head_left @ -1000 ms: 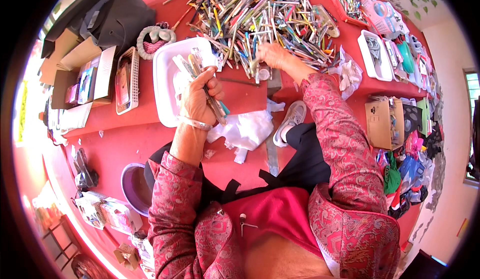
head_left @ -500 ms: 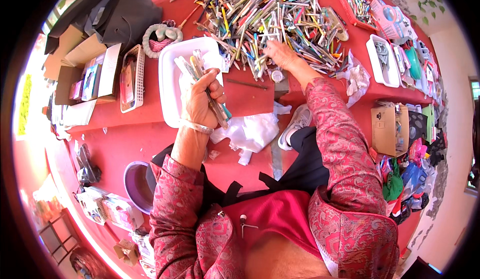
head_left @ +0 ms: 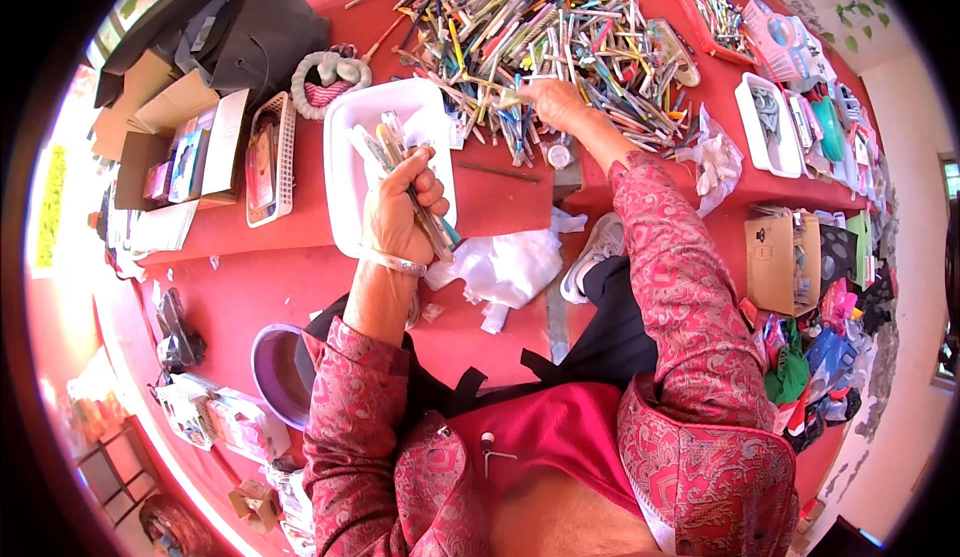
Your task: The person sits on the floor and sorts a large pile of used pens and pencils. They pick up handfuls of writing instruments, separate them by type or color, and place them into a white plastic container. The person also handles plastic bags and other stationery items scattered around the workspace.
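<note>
My left hand [head_left: 400,212] is closed round a bundle of pens [head_left: 388,140], whose upper ends lean over a white plastic tub [head_left: 336,157]. The lower ends stick out below my fist, one of them teal. At the near edge of a big heap of pens [head_left: 570,42] is my right hand [head_left: 558,107], its fingers pinched on a slim yellowish pen [head_left: 492,87] that points left. Its fingertips are partly hidden. A small round clear-lidded container [head_left: 559,155] sits just below that hand.
Crumpled white plastic [head_left: 505,265] lies near my shoe [head_left: 597,255]. A thin brown stick [head_left: 497,170] rests on the red surface. Left are a white basket [head_left: 284,162] and an open cardboard box [head_left: 135,172]; right, a red basket [head_left: 685,7], a white tray [head_left: 750,122] and another box [head_left: 770,257].
My right hand has shifted slightly left along the heap's near edge, and a pen now sticks out leftward from its fingers. My left hand still holds the bundle by the tub.
</note>
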A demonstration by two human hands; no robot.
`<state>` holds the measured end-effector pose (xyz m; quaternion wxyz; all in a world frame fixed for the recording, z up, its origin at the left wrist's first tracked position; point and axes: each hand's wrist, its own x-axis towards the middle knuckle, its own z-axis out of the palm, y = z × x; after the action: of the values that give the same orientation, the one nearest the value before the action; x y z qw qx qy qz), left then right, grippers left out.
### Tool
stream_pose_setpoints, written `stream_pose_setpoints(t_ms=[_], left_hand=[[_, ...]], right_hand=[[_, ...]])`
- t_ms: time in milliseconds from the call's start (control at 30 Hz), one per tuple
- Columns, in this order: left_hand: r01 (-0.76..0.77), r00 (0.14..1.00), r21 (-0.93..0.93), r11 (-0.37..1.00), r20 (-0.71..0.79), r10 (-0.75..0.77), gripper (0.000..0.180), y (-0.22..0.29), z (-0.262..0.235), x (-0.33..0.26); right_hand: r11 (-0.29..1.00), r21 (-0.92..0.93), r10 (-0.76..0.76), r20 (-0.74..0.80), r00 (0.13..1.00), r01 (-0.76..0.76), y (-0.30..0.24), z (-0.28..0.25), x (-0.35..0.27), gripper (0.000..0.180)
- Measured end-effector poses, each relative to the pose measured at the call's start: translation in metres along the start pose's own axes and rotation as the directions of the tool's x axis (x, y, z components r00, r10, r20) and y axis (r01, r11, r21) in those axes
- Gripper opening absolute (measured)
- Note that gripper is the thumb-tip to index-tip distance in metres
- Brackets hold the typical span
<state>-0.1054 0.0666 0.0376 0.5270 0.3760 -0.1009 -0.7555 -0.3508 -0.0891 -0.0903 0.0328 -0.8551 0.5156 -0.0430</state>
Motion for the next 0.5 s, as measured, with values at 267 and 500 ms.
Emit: stream_pose_setpoints(t_ms=[267,500], left_hand=[[0.023,1.000,0.012,1.000,0.014,-0.023,0.010,-0.003,0.001,0.001],[0.011,1.000,0.015,1.000,0.005,-0.011,0.011,-0.002,-0.003,0.002]], right_hand=[[0.925,-0.250,-0.294,0.006,0.956,0.286,-0.004,0.046,0.007,0.010],[0.984,0.086,-0.132,-0.212,0.968,0.154,-0.008,0.022,0.019,0.014]])
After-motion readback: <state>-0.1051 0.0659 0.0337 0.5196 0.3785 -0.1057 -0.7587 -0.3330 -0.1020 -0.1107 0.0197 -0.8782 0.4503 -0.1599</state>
